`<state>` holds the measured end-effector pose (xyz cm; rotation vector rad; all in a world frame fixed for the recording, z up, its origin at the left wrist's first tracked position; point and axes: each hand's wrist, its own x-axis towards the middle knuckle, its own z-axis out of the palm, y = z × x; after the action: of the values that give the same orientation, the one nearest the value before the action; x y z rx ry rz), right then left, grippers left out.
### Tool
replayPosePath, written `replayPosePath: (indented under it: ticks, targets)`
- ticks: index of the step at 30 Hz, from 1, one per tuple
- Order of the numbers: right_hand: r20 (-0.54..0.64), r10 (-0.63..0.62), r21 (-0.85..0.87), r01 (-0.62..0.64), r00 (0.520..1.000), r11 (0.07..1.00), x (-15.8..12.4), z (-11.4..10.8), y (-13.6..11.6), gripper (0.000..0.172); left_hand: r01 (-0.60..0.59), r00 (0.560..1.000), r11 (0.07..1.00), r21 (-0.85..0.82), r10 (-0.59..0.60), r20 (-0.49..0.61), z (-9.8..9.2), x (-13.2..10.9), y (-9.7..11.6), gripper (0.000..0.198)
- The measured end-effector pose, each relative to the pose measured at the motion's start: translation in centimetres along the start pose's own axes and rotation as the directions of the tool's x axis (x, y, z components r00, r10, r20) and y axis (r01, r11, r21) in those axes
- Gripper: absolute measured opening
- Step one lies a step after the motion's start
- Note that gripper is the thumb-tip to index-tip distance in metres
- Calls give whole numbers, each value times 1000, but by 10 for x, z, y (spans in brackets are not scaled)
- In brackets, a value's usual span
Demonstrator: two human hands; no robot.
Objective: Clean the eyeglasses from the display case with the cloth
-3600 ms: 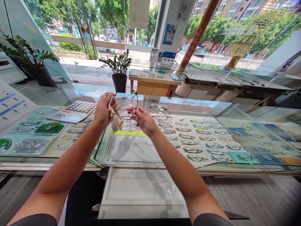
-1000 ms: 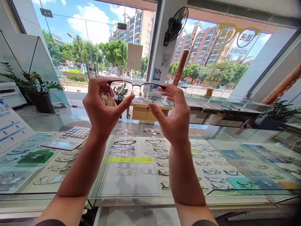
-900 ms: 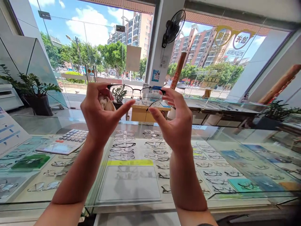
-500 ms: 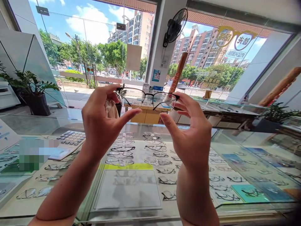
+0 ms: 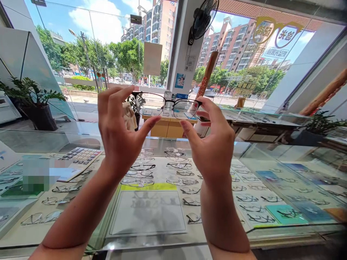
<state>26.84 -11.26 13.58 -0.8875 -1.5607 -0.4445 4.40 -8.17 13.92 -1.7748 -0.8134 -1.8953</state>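
Observation:
A pair of eyeglasses [image 5: 169, 101] with a dark upper rim and clear lenses is held up in front of me, roughly level. At its left end is my left hand [image 5: 119, 126], the index fingertip by the hinge corner and the thumb by the lower edge of the lens. My right hand [image 5: 211, 133] grips the other end, index finger at the hinge and thumb below the lens. Beneath both forearms, a glass display case [image 5: 108, 216] holds rows of eyeglasses, among them a dark pair [image 5: 179, 166]. A pale rectangular mat [image 5: 149, 213] lies between my arms.
To the left, a calculator [image 5: 81, 155] rests on the glass. Teal booklets [image 5: 286, 213] with frames on them lie at right. Beyond the counter are a yellow cabinet [image 5: 168, 129], a potted plant [image 5: 40, 117] and large windows. A black fan [image 5: 203, 20] hangs on the pillar.
Both hands and the eyeglasses have shifted slightly left and up in view. My left fingers have straightened and lifted. The dark temple lines seen through the lenses before no longer show.

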Motion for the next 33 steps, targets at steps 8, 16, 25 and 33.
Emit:
replayPosePath:
  ticks: [8,16,25,33]
  targets:
    - [15,12,47,-13,1000,999,-1,3,4,55,-10,1000,1000,-11,10,-14,1,-2,1,67]
    - [76,27,82,-33,997,996,-1,6,9,58,-2,1000,1000,-8,2,-25,3,-2,3,69]
    - [68,37,70,-42,997,997,-1,6,4,57,-6,1000,1000,20,7,-30,1,-1,3,54]
    - [79,23,90,-30,997,995,-1,4,6,58,-36,999,999,41,37,-30,1,-1,2,56]
